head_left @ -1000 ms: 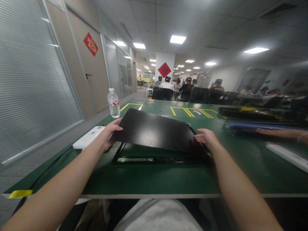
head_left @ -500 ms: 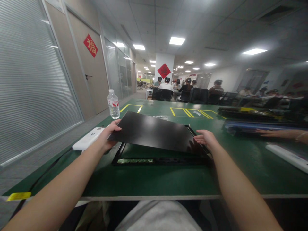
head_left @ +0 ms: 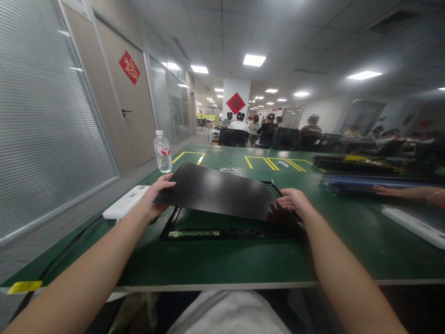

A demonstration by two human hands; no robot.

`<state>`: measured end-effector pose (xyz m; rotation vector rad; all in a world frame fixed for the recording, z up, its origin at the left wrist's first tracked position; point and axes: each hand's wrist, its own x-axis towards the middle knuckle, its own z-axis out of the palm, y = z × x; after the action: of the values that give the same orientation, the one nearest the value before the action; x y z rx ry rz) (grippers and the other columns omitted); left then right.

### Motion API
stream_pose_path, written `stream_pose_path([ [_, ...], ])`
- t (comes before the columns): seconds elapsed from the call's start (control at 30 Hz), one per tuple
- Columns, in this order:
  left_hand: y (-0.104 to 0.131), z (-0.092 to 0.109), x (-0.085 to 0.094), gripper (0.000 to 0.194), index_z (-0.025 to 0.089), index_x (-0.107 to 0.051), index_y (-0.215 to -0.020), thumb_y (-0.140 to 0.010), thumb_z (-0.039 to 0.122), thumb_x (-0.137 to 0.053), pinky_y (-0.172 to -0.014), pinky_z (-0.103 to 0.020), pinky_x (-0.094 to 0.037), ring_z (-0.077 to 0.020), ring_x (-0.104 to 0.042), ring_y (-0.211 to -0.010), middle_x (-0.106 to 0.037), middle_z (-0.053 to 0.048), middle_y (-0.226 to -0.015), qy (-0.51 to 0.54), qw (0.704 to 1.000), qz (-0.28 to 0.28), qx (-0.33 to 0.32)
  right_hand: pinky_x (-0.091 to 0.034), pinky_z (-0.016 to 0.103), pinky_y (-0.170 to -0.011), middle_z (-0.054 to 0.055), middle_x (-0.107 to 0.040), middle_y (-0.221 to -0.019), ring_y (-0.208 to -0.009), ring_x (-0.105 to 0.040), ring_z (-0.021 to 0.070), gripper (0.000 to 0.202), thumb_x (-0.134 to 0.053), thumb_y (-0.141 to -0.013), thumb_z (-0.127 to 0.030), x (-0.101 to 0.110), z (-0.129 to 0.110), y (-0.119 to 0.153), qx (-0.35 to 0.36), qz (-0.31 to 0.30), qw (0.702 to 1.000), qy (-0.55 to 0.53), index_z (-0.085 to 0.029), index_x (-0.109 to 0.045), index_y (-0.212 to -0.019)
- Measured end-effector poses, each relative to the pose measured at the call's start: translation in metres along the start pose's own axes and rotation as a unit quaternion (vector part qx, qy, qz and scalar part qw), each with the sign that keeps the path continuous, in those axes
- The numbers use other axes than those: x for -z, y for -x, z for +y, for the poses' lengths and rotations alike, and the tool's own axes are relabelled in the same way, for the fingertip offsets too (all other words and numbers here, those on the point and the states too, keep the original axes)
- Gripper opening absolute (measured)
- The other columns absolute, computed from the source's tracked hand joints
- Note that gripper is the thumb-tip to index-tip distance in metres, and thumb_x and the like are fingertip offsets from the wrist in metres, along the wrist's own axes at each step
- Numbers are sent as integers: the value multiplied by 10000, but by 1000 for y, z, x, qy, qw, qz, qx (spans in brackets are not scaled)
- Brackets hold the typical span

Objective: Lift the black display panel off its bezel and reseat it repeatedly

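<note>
A thin black panel point(head_left: 219, 191) is tilted over a black rectangular frame point(head_left: 243, 233), its left end raised and its right end low at the frame's right side. My left hand point(head_left: 158, 197) grips the panel's left edge, thumb on top and the other fingers underneath. At the right end, my right hand point(head_left: 292, 203) has its fingers against the panel's edge, beside the frame's right bar. A green strip point(head_left: 194, 234) shows along the frame's near bar.
A water bottle point(head_left: 162, 152) and a white device point(head_left: 127, 202) stand at the left of the green table point(head_left: 222, 269). At right lie a blue-wrapped item point(head_left: 347, 183), dark parts and another white device point(head_left: 413, 226). Another person's hand point(head_left: 389, 191) rests there.
The view has shifted slightly. The panel and both my hands hold nearly the same position over the frame.
</note>
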<state>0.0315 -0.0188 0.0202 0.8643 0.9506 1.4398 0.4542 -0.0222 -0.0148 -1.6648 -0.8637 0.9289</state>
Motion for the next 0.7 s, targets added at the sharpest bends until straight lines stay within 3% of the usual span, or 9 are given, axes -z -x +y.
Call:
stream_pose_path([
  [0.33, -14, -14, 13, 575, 233, -587, -1073, -534, 126, -757, -507, -275, -534, -198, -690, -612, -721, 4, -823, -55, 997, -49, -6, -500, 207, -475, 62, -669, -556, -487, -640, 153, 220, -539, -860, -185, 7, 7, -12, 26, 38, 999, -13, -117, -618, -1054],
  [0.7, -11, -15, 9, 593, 243, -559, -1070, -523, 141, -765, -492, -263, -505, -194, -676, -592, -706, 19, -782, -83, 995, -51, 1, -467, 198, -491, 45, -674, -581, -524, -626, 135, 206, -540, -804, -155, 8, 9, -15, 24, 48, 998, -31, -148, -624, -992],
])
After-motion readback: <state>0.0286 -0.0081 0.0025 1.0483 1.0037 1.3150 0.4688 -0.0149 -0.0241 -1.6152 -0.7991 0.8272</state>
